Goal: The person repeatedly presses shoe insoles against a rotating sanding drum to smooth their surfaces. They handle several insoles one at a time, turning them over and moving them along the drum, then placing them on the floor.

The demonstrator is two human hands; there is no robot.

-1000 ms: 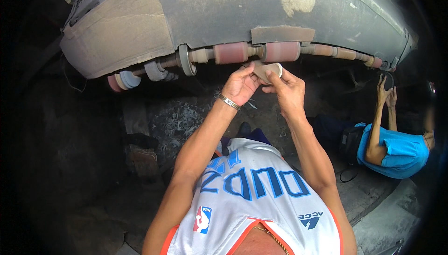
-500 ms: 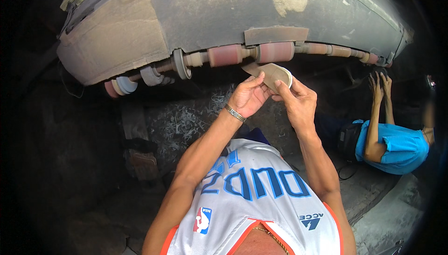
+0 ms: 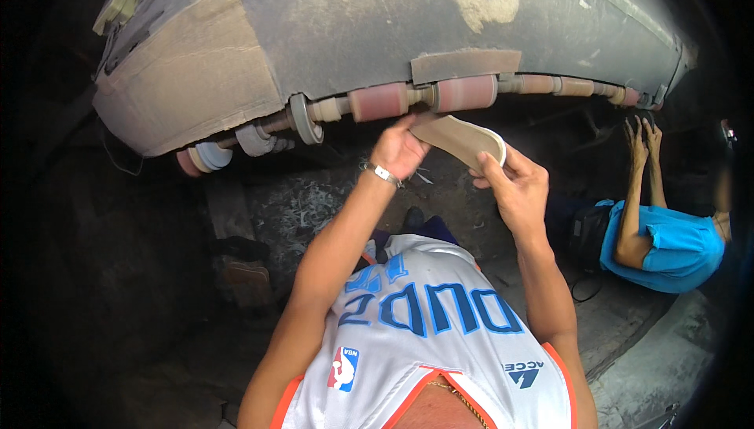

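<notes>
Below the lower edge of the grey housing (image 3: 353, 29), L hand (image 3: 399, 153) is gripping the narrow end of the beige shoe sole (image 3: 462, 138), R hand (image 3: 521, 193) pinching its wide end; if L grip is slipping, adj. red drum (image 3: 466, 93) may be snagging sole &/or grazing fingertips.

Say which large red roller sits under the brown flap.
The right large red roller, directly below; the left roller lies left of the brown flap.

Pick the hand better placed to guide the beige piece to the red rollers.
Left hand, probably: it touches the beige piece nearer the red rollers; the right hand pinches the farther end.
</notes>
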